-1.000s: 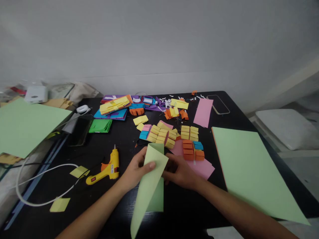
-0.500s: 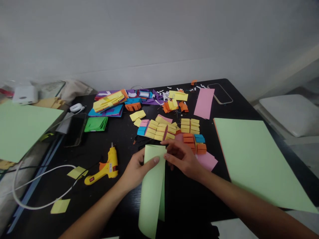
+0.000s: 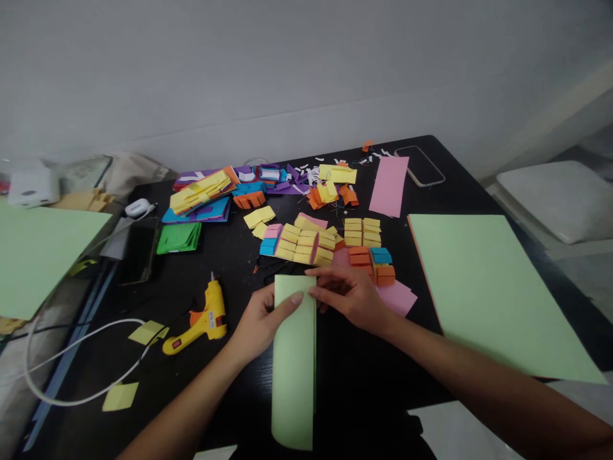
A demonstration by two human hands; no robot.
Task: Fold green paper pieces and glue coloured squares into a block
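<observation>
A light green sheet point(image 3: 293, 370), folded over lengthwise, stands out over the near middle of the black table. My left hand point(image 3: 261, 319) grips its upper left part, thumb on the front face and fingers behind. At the sheet's top right corner, my right hand point(image 3: 352, 294) pinches the edge between thumb and fingers. Just beyond the hands lie yellow folded paper pieces in rows point(image 3: 306, 245). An orange and blue group point(image 3: 361, 257) sits on pink paper point(image 3: 397, 298) behind my right hand.
A yellow glue gun point(image 3: 214, 310) lies left of my left hand, near a looped white cable point(image 3: 71, 402). Large green sheets point(image 3: 493, 294) cover the right side. Phones point(image 3: 138, 250) point(image 3: 420, 167), green papers point(image 3: 179, 238) and a pink strip point(image 3: 389, 186) lie farther back.
The folded green sheet looks flatter, its two layers closer together and its lower end straighter. Both hands keep their hold. The camera view has shifted slightly.
</observation>
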